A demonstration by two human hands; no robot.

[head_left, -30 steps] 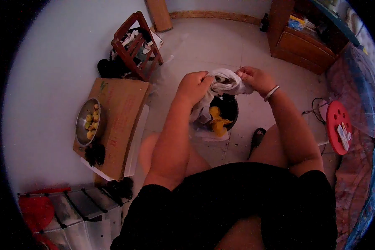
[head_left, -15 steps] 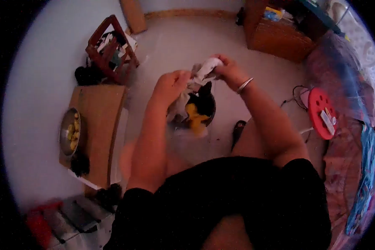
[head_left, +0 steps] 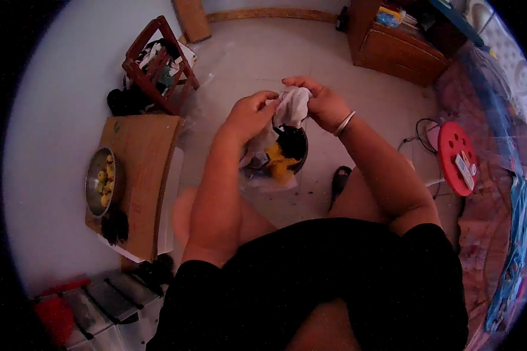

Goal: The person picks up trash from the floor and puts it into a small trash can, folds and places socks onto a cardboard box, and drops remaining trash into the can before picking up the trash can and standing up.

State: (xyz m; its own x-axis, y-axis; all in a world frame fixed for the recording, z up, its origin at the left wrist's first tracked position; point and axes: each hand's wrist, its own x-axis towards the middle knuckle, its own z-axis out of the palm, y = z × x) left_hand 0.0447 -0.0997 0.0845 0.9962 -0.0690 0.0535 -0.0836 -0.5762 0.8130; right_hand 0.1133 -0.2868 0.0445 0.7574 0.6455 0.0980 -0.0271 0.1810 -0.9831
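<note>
A crumpled whitish piece (head_left: 293, 106), soft like thin cloth or a plastic bag, hangs between both my hands. My left hand (head_left: 249, 119) pinches its left side with thumb and fingers. On the other side, my right hand (head_left: 328, 110), with a silver bangle on its wrist, grips the edge; its index finger reaches over the top. Directly below is a dark round container (head_left: 304, 153) on the floor. Black material (head_left: 290, 142) and a yellow crumpled piece (head_left: 280, 162) lie in it. A pale, see-through sheet (head_left: 257, 153) is at its left, partly behind my left forearm.
Left of me, a cardboard-topped surface (head_left: 143, 175) bears a metal bowl (head_left: 93, 190) of yellowish round fruit. A wooden rack (head_left: 158, 70) stands beyond it. To the right are a red stool (head_left: 451, 143), a wooden cabinet (head_left: 395, 55) and a bed cover (head_left: 480, 234).
The whitish piece has bunched up more between my hands. My left hand has shifted slightly right, and my right index finger is now stretched over the top.
</note>
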